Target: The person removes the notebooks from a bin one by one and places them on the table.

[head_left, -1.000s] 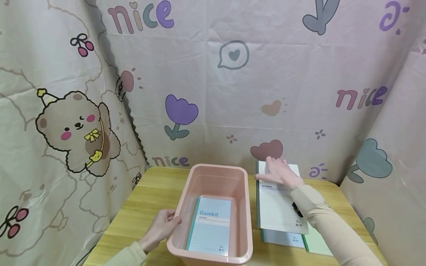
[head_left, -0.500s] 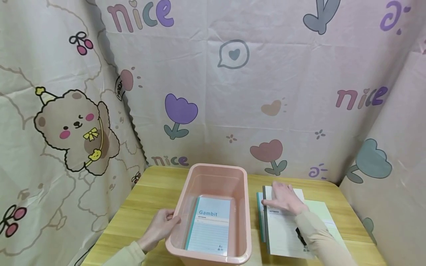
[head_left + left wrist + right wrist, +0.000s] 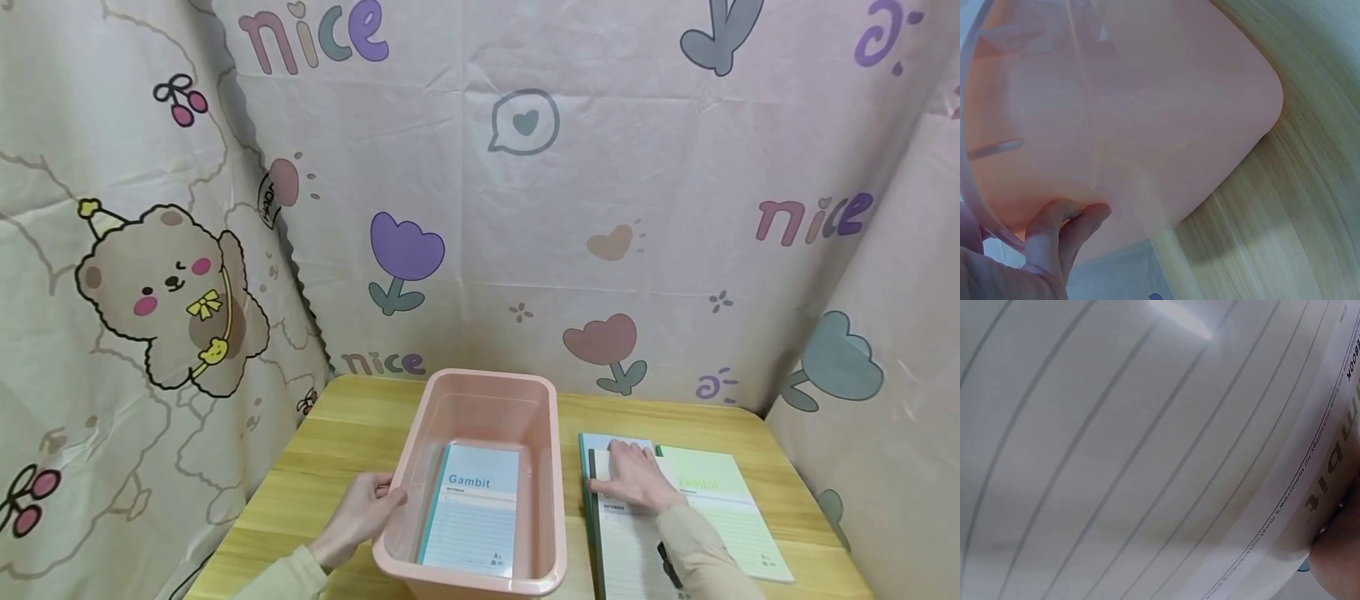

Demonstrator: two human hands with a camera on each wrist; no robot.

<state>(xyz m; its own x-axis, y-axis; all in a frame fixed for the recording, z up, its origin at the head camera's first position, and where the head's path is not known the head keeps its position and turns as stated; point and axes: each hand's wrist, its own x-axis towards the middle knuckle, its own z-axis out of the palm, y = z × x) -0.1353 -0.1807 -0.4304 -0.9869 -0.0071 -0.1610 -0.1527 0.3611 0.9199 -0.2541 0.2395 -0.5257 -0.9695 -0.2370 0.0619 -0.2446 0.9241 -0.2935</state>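
Note:
My left hand grips the left rim of a pink plastic bin, with fingers curled over its edge; the left wrist view shows fingertips against the bin wall. A blue "Gambit" notebook lies inside the bin. On the right, my right hand holds a pale grey notebook with a dark spine, thumb at the spine side and fingers at the top edge. The lined cover of this grey notebook fills the right wrist view. Beneath it, another blue notebook shows partly.
A pale green notebook lies to the right, partly covered by my right forearm. The wooden table carries everything. Behind it hangs a printed cloth, with a bear-patterned cloth at the left.
My right hand has brought the grey notebook down and toward me, uncovering the tops of the blue and green notebooks. My left hand and the bin stay put.

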